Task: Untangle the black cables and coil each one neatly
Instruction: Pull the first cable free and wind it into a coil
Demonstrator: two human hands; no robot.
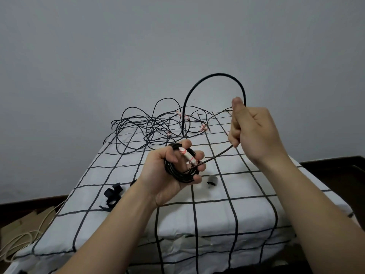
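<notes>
Slack (213, 74) pinched by the right hand (254, 133) may snag in the tangle (146, 125) at the far edge of the bed (246, 214), tugging loops from the coil (178, 177) gripped in the curled left hand (158, 178).

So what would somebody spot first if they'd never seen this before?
Probably the big black cable loop arching up in the middle, gripped by the right hand, with the cable running on down into a coil held in the left hand. Behind them, at the far end of the white checked bed cover, a messy tangle of thin black cables sprawls.
</notes>
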